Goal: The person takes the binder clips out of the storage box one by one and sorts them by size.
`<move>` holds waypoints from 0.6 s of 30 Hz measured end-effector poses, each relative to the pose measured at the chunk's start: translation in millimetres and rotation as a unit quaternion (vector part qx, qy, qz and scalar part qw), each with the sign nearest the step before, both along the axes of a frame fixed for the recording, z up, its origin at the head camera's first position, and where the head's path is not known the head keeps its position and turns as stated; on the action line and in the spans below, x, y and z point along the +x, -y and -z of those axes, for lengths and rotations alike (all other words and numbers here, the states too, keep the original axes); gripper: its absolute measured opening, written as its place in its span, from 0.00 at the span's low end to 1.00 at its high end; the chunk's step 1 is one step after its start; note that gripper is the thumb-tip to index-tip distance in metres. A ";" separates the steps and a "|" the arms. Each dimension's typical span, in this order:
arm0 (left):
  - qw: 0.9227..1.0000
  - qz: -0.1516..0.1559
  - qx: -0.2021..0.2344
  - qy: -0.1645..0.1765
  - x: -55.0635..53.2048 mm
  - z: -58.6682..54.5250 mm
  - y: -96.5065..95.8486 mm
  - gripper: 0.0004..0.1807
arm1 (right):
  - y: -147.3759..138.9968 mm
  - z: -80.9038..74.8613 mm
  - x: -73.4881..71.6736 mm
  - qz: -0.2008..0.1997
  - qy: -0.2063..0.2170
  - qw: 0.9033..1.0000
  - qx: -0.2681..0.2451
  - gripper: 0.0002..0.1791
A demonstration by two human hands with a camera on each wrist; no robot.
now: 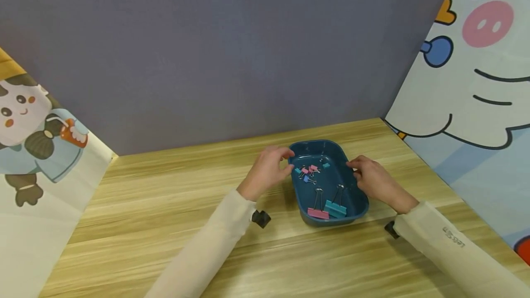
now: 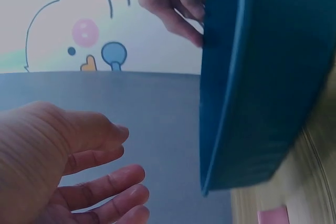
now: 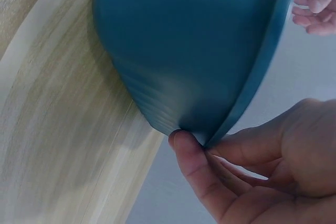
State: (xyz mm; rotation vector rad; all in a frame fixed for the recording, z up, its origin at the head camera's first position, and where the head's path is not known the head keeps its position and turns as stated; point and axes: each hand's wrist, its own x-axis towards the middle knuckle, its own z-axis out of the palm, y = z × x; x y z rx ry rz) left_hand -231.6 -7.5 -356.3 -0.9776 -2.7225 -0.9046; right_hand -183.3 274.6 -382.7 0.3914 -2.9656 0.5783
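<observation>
Right of the frame's center, your right grip [image 1: 374,180] pinches the bin [image 1: 331,179], likely steadying it; your left grip [image 1: 267,169] hangs apart, holding nothing.

Basin [image 1: 327,221]: dark blue, oblong, round-cornered, open top up; on desk [image 1: 165,197], nearer back right corner than back left. Near end: 1 large pink clip [image 1: 318,214], 1 large teal clip [image 1: 334,210]. Far end: small clips [image 1: 313,168].
</observation>
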 end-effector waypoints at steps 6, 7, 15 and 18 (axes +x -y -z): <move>1.000 0.011 -0.011 -0.001 6.1 -3.7 -11.2 0.13 | 0.1 0.2 -0.2 0.002 0.002 1.000 -0.002 0.17; 1.000 0.016 -0.011 -0.002 7.1 -3.8 -12.8 0.13 | 0.0 0.4 -0.1 0.001 0.001 1.000 -0.002 0.17; 0.997 0.075 -0.024 0.020 12.5 1.2 -20.6 0.12 | 0.2 0.3 0.6 0.002 0.001 1.000 -0.002 0.17; 0.994 0.100 -0.042 0.021 12.3 4.4 -22.5 0.13 | 0.3 0.2 0.5 0.005 0.003 1.000 -0.004 0.17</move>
